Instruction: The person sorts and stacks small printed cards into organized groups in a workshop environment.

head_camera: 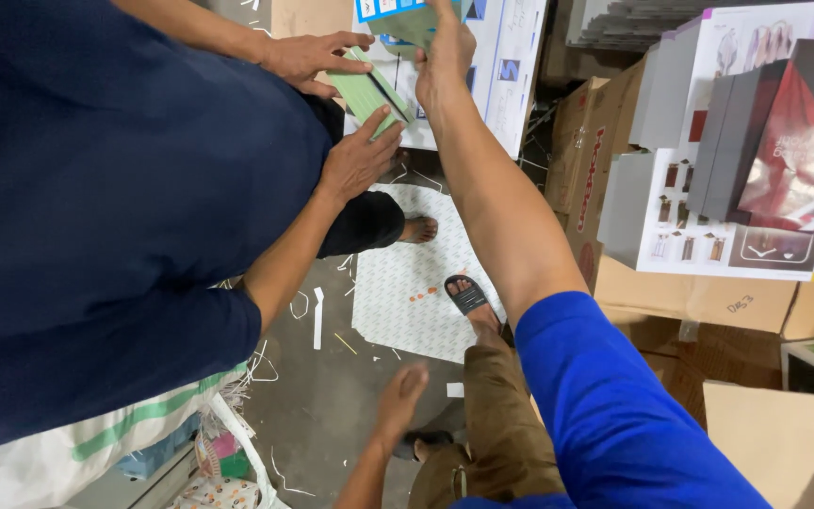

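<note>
My right hand point(445, 52) reaches far forward on a blue-sleeved arm. It pinches the lower edge of a flat greenish carton piece point(405, 21) at the top of the view, over a white printed sheet point(506, 71). My left hand point(399, 401) hangs low by my brown-trousered knee, holding nothing, fingers loosely spread. A co-worker in a dark navy shirt stands close on the left. That person's two hands point(355, 155) hold a folded pale green carton point(367, 92) just left of my right hand.
Stacked brown cardboard boxes point(699, 292) and printed product boxes point(784, 151) fill the right side. A white patterned sheet point(407, 283) lies on the grey floor under sandalled feet point(468, 297). A white sack point(96, 452) and paper scraps sit at the lower left.
</note>
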